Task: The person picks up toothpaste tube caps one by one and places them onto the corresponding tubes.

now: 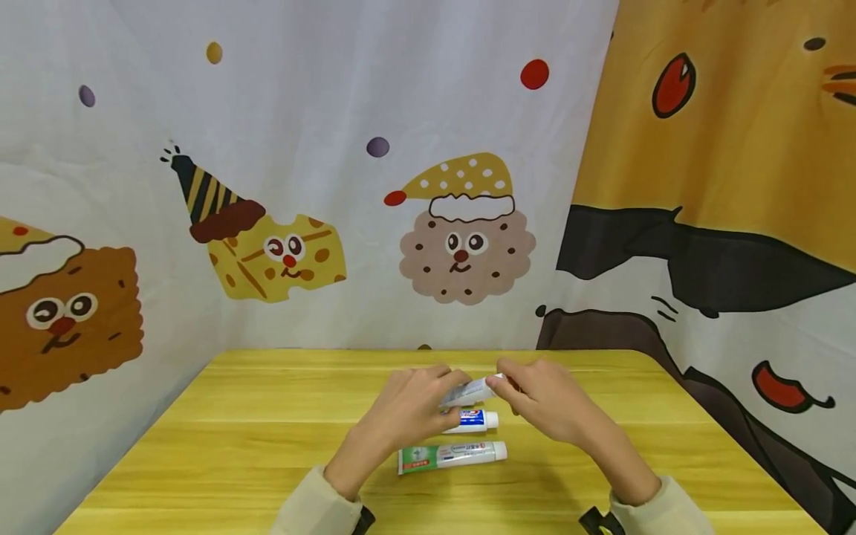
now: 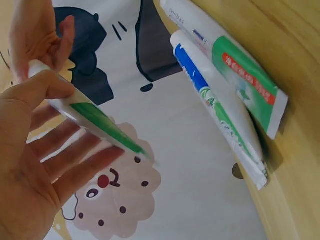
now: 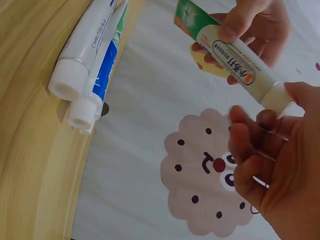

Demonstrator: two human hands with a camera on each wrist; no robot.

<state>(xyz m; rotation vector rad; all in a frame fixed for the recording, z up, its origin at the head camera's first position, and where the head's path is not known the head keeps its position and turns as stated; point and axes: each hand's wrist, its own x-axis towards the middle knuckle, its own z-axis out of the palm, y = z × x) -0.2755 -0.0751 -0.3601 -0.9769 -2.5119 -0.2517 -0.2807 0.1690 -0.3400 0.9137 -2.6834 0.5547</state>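
Between my hands, above the table, is a white and green toothpaste tube [image 3: 232,57]. My left hand [image 1: 411,405] grips its body, thumb on one side and fingers on the other. At the capped end, my right hand [image 1: 548,397] pinches the white cap [image 3: 276,97] between thumb and fingers. Below lie two more toothpaste tubes: a blue, white and green one [image 1: 473,421], partly hidden by the left hand in the head view, and a green and white one [image 1: 453,455] nearer me. Both have white caps pointing right.
The yellow wood-grain table [image 1: 267,431] carries the two lying tubes. Behind it hangs a white curtain [image 1: 321,96] printed with cartoon figures, continuing along both sides. Dark bands show at both sleeve cuffs.
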